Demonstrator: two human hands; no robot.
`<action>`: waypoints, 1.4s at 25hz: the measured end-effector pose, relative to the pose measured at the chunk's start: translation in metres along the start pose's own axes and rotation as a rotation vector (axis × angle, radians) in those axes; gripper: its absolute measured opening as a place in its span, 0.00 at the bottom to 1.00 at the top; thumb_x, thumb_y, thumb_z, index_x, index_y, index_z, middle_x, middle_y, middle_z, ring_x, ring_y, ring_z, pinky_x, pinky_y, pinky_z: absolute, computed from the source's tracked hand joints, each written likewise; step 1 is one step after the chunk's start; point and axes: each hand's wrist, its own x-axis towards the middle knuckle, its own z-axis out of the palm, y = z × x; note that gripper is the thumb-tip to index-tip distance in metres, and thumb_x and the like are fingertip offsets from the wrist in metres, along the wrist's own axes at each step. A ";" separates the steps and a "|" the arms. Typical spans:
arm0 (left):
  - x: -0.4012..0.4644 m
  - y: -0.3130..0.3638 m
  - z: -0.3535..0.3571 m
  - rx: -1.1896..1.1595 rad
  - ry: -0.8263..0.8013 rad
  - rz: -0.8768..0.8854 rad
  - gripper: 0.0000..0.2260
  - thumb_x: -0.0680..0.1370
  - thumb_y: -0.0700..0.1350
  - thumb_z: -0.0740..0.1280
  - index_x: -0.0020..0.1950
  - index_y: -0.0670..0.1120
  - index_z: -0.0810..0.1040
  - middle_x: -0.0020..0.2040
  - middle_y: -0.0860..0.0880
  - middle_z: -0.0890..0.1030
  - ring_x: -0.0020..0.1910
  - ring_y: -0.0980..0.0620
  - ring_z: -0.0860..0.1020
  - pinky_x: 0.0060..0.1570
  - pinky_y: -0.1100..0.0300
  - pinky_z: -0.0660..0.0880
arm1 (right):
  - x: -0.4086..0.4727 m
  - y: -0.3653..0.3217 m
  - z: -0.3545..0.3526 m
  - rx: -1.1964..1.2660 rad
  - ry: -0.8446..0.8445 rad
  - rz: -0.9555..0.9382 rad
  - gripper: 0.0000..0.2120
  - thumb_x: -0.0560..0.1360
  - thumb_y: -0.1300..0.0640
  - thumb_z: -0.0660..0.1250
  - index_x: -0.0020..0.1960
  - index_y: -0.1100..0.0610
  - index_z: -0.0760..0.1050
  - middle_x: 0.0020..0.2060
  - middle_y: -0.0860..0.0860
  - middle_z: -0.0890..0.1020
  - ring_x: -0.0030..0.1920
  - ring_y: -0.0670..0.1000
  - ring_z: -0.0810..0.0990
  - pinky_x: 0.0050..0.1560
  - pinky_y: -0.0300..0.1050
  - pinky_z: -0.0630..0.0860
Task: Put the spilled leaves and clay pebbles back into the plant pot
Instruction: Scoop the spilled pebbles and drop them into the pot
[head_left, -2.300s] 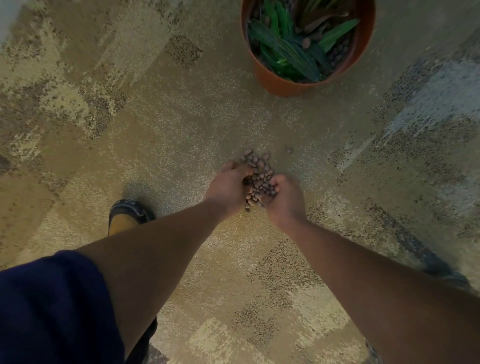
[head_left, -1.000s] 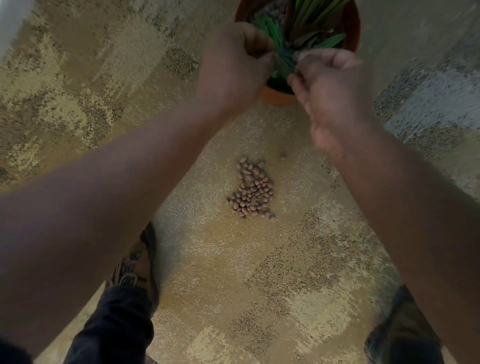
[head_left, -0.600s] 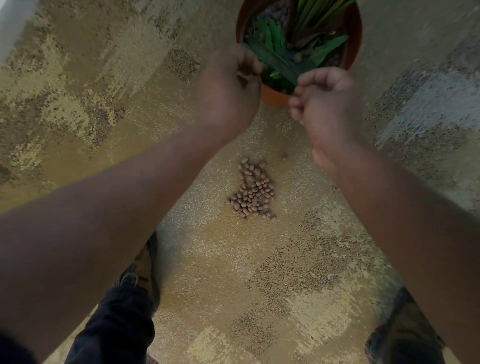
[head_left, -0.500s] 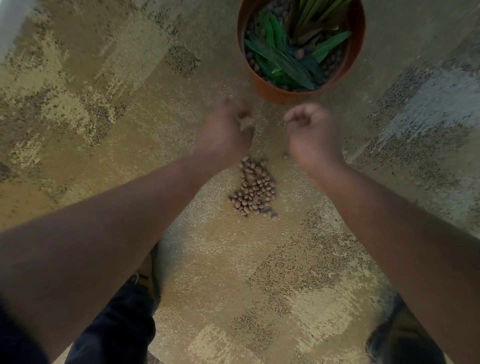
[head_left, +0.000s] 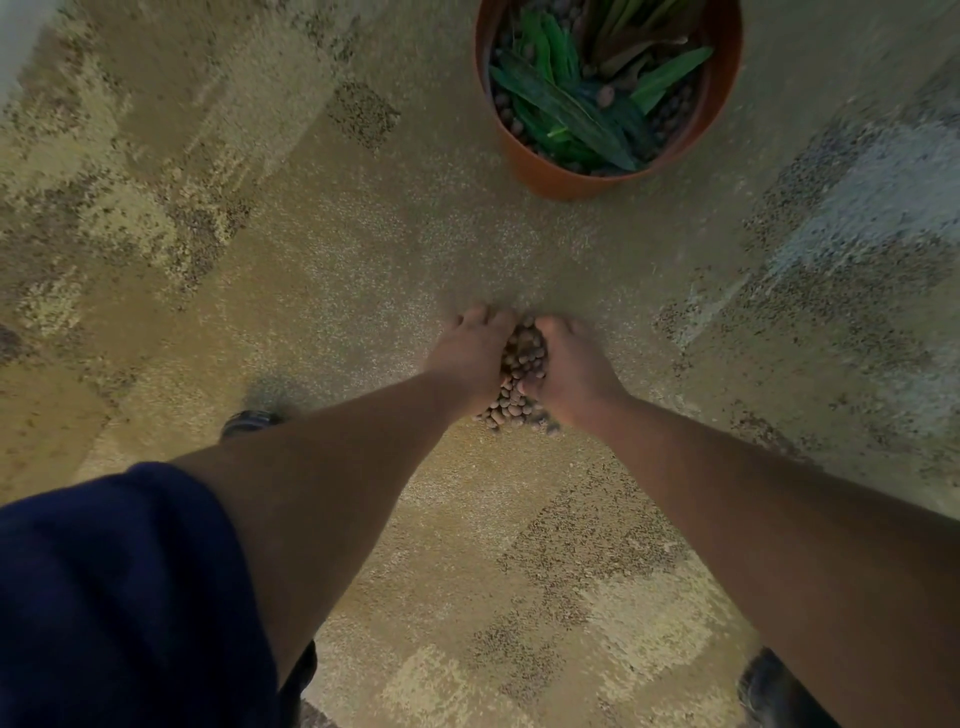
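Pot stands on the carpet, well apart from my hands and farther from me. It is orange, and green leaves already lie inside it on some pebbles. I see no leaves left on the floor.

The spilled pebbles lie in one small heap on the carpet. My left hand and right hand are on both sides of this heap, fingers curved around it, pressing it together between them.

I think the risk is in the lift. The pebbles are round and loose, so if my hands leave a gap below, some may fall and roll away. A few at the near edge are outside my hands and may stay behind.
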 end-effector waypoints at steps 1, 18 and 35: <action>-0.001 0.001 0.003 -0.003 -0.009 -0.006 0.21 0.79 0.41 0.67 0.71 0.51 0.71 0.67 0.45 0.71 0.69 0.39 0.68 0.68 0.43 0.73 | -0.001 -0.001 0.003 -0.020 0.008 -0.016 0.26 0.73 0.59 0.75 0.68 0.56 0.71 0.66 0.57 0.72 0.66 0.58 0.74 0.69 0.56 0.74; -0.006 -0.011 0.013 -0.233 0.198 -0.078 0.09 0.78 0.36 0.67 0.49 0.47 0.85 0.53 0.48 0.82 0.53 0.50 0.79 0.55 0.61 0.74 | -0.015 0.007 -0.003 0.576 0.182 0.218 0.13 0.77 0.68 0.70 0.43 0.51 0.78 0.44 0.52 0.84 0.43 0.48 0.84 0.40 0.37 0.79; -0.019 0.053 -0.141 -0.713 0.543 0.195 0.04 0.76 0.39 0.75 0.48 0.44 0.84 0.42 0.51 0.85 0.41 0.58 0.84 0.41 0.64 0.82 | -0.034 -0.070 -0.124 1.083 0.391 -0.082 0.08 0.75 0.67 0.72 0.51 0.56 0.80 0.43 0.49 0.84 0.42 0.45 0.84 0.44 0.38 0.81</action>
